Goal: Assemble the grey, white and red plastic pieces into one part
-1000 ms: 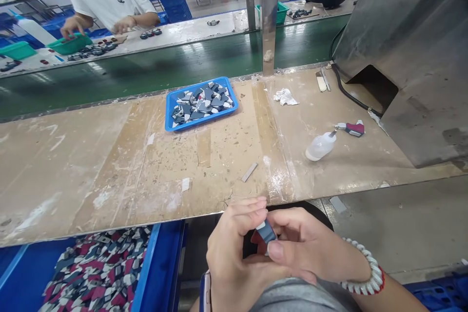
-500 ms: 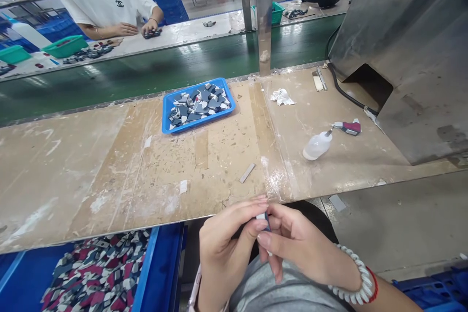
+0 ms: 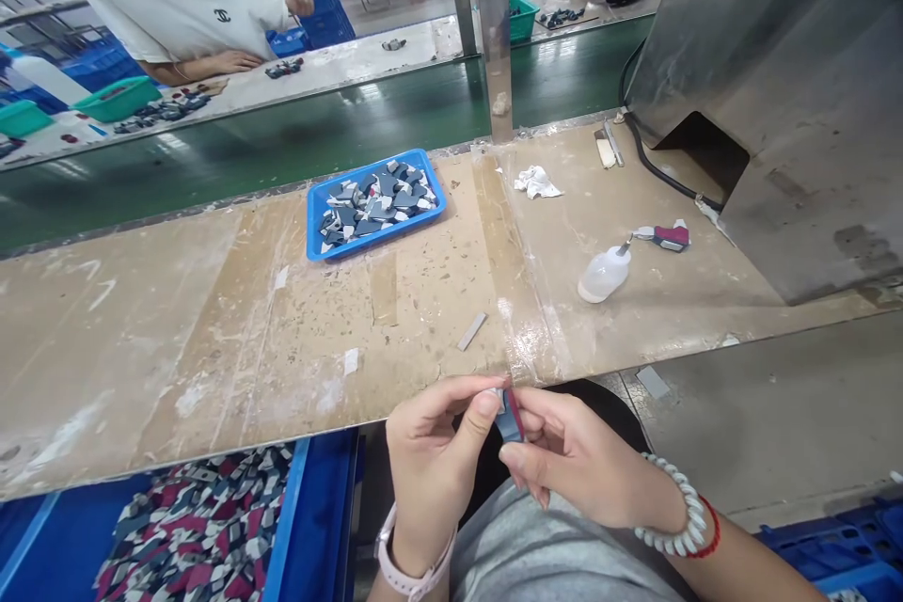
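Between my two hands, just off the table's front edge, is a small grey, blue and maroon molded piece (image 3: 509, 421). My left hand (image 3: 441, 447) pinches its upper left end between thumb and fingers. From the other side my right hand (image 3: 564, 451) grips it, the thumb low on the piece and the fingers behind it. Part of the piece is hidden by my fingers. A similar grey and maroon piece (image 3: 670, 236) lies on the table at the right, by the metal tip of a white squeeze bottle (image 3: 605, 275). A thin grey strip (image 3: 472, 331) lies beyond my hands.
A blue tray (image 3: 310, 230) of blue and grey pieces stands on the table (image 3: 176, 329). Lower left, a blue crate (image 3: 317, 499) holds many more. Crumpled tissue (image 3: 537, 182) and a metal housing (image 3: 797, 113) are at right. Across a green belt (image 3: 282, 146) sits another person (image 3: 176, 9).
The piece has turned in my fingers, so its blue face and maroon edge show now. Across the belt, the other person has let go of the pieces and raised one hand.
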Available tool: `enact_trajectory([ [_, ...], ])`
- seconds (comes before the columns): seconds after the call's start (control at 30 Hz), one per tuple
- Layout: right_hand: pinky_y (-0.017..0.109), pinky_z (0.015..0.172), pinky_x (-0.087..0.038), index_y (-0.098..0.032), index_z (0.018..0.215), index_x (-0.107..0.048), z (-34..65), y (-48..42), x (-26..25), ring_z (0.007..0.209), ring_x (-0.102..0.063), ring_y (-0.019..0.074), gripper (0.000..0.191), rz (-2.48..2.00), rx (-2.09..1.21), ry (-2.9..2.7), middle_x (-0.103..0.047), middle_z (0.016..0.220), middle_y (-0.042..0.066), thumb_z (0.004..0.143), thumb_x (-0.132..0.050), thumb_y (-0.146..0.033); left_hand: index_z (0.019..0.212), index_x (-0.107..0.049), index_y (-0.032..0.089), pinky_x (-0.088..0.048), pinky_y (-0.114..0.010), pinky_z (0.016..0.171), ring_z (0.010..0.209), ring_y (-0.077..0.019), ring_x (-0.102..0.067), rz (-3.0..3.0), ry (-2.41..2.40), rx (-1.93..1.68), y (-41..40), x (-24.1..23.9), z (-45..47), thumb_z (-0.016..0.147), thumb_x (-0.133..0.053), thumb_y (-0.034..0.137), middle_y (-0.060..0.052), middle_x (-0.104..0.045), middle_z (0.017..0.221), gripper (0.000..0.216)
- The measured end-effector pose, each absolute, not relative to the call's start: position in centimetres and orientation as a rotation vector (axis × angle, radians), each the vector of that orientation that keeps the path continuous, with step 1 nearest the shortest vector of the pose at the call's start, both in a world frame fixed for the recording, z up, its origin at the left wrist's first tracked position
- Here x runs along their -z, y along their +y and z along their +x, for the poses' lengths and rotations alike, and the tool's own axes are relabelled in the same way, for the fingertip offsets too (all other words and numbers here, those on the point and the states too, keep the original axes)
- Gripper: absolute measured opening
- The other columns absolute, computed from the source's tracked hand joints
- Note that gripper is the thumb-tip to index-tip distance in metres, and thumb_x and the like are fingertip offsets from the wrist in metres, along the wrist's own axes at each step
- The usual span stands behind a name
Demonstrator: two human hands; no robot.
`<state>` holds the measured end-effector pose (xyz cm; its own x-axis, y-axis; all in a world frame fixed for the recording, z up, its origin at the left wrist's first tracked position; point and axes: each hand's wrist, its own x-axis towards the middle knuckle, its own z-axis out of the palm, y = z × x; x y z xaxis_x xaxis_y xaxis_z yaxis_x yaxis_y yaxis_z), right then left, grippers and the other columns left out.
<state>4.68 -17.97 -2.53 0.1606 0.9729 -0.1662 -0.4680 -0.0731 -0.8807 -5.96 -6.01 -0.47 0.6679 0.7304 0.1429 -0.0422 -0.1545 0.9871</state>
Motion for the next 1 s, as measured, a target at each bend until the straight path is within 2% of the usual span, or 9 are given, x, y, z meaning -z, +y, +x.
enact_trajectory([
  [0.17,0.017,0.050,-0.044,-0.014,0.117,-0.063,5.0,-18.1,2.6,0.055,-0.051,0.0073,0.032,-1.039,-1.335,-0.667,-0.059,0.072,-0.003,0.092,-0.074,-0.031,0.087,-0.080,0.022,-0.065,-0.023,0.069,0.073,-0.0188,-0.078,1.601,0.586,-0.747,-6.0,0.4,-5.7,0.085,-0.076,0.021,-0.003,-0.081,0.083,0.005],
  [0.37,0.018,0.049,-0.044,-0.014,0.118,-0.064,5.2,-18.1,3.0,0.053,-0.050,0.0077,0.036,-1.126,-1.309,-0.675,-0.056,0.069,-0.003,0.095,-0.069,-0.041,0.090,-0.081,0.025,-0.065,-0.023,0.072,0.078,-0.0183,-0.078,1.666,0.586,-0.803,-5.9,0.8,-5.5,0.085,-0.076,0.020,-0.002,-0.081,0.087,0.009],
  [0.47,0.020,0.057,-0.051,-0.018,0.127,-0.062,4.8,-17.9,3.2,0.064,-0.058,0.0102,0.040,-1.317,-1.068,-0.685,-0.063,0.082,0.000,0.094,-0.069,-0.040,0.095,-0.081,0.028,-0.063,-0.021,0.078,0.085,-0.0161,-0.077,1.702,0.622,-0.914,-5.5,1.4,-5.3,0.085,-0.077,0.017,0.000,-0.081,0.094,0.016],
  [0.53,0.022,0.067,-0.056,-0.022,0.133,-0.058,4.5,-17.6,3.3,0.075,-0.062,0.0122,0.049,-1.421,-0.783,-0.780,-0.067,0.100,0.004,0.089,-0.076,-0.032,0.096,-0.081,0.030,-0.063,-0.022,0.078,0.086,-0.0160,-0.076,1.697,0.635,-0.974,-5.3,1.7,-5.2,0.084,-0.078,0.016,0.000,-0.080,0.096,0.018],
  [0.6,0.025,0.079,-0.058,-0.022,0.132,-0.059,4.2,-17.3,3.4,0.088,-0.065,0.0147,0.046,-1.481,-0.476,-0.936,-0.067,0.112,0.006,0.089,-0.075,-0.023,0.097,-0.080,0.030,-0.064,-0.023,0.078,0.085,-0.0163,-0.076,1.677,0.617,-0.991,-5.1,1.9,-5.2,0.084,-0.078,0.017,0.000,-0.080,0.096,0.018],
  [0.73,0.028,0.090,-0.059,-0.017,0.124,-0.062,4.3,-16.9,3.5,0.101,-0.068,0.0176,0.024,-1.515,-0.075,-1.094,-0.069,0.109,0.010,0.100,-0.058,-0.017,0.105,-0.078,0.030,-0.063,-0.023,0.084,0.095,-0.0158,-0.074,1.771,0.498,-0.936,-5.0,1.6,-5.9,0.089,-0.073,0.017,0.000,-0.078,0.103,0.021],
  [0.87,0.031,0.096,-0.060,-0.014,0.126,-0.062,4.7,-17.1,3.0,0.112,-0.068,0.0199,0.026,-1.555,0.059,-1.206,-0.070,0.118,0.014,0.101,-0.055,-0.016,0.114,-0.073,0.027,-0.060,-0.024,0.085,0.096,-0.0151,-0.073,2.068,0.420,-0.978,-4.9,1.0,-7.0,0.089,-0.069,0.009,0.000,-0.076,0.106,0.031],
  [1.0,0.026,0.102,-0.056,-0.008,0.125,-0.063,4.8,-17.5,1.7,0.114,-0.068,0.0174,0.025,-1.548,0.149,-1.305,-0.074,0.115,0.015,0.101,-0.055,-0.011,0.118,-0.071,0.025,-0.061,-0.027,0.083,0.087,-0.0160,-0.073,2.300,0.399,-1.118,-5.5,0.4,-7.8,0.086,-0.070,0.004,0.001,-0.077,0.105,0.039],
])
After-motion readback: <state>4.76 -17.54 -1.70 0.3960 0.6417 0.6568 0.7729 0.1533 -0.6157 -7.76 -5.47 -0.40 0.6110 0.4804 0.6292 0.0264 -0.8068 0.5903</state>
